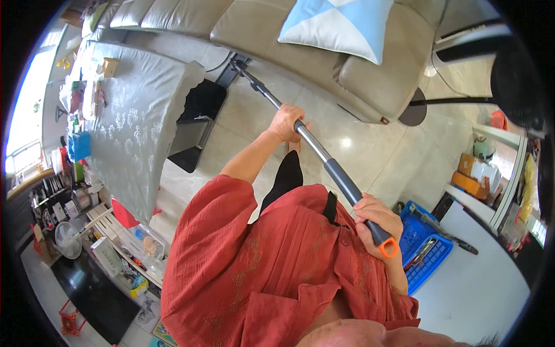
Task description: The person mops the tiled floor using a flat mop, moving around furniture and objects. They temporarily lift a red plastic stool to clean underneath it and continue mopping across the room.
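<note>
A long-handled mop (313, 143) slants across the view from upper left to lower right. Its pole is silver and dark grey, ending in an orange hanging loop near my body. My left hand (285, 123) is closed around the middle of the pole. Farther down, my right hand (377, 218) wraps the dark grip just above the orange loop. The flat dark mop head (236, 68) rests on the pale tiled floor (358, 147) at the front edge of the beige sofa (245, 26), where part of it is hard to make out.
A blue and white cushion (338, 26) lies on the sofa. At left stands a table under a grey cloth (130, 110), with a black chair (203, 104) beside it. Near my right arm is a blue basket (430, 260) on a white surface. A round dark base (413, 110) stands near the sofa's end.
</note>
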{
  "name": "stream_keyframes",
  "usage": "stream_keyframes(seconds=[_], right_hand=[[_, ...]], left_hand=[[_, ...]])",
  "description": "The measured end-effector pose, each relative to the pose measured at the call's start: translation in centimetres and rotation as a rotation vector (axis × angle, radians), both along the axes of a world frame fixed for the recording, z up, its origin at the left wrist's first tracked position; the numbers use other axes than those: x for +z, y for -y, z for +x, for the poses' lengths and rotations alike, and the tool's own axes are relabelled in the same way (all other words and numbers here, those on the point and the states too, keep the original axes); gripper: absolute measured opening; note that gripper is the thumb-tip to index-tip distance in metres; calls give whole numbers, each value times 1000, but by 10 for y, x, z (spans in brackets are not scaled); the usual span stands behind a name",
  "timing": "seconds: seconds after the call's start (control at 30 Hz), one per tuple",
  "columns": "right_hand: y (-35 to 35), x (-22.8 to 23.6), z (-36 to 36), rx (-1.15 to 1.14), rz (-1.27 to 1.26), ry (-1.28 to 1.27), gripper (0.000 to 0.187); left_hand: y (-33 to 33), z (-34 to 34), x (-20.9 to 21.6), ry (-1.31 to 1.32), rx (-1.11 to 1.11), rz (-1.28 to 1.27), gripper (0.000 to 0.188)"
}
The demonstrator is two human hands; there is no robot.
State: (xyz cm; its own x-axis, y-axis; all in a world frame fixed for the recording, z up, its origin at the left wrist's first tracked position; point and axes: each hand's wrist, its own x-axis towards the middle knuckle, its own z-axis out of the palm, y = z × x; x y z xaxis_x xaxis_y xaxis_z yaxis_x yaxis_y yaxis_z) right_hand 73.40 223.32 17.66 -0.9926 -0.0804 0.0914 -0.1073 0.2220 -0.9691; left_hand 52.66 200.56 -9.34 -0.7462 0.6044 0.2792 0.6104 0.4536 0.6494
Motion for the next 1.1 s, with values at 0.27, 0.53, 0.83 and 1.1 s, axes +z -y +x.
stream_keyframes(seconds=[0.27,0.53,0.83,1.1], right_hand=[[-92,46,264,-490,25,141,18],[-162,140,455,-629,124,-82,28],[-166,111,395,-594,-155,-315,18],[-64,29,240,-712,-46,-214,30]], left_hand=[[-153,214,20,101,-522,-147,42],[-266,408,113,343,-813,-179,33],[-239,348,133,354,-769,-233,34],[-119,191,39,133,-349,20,33]])
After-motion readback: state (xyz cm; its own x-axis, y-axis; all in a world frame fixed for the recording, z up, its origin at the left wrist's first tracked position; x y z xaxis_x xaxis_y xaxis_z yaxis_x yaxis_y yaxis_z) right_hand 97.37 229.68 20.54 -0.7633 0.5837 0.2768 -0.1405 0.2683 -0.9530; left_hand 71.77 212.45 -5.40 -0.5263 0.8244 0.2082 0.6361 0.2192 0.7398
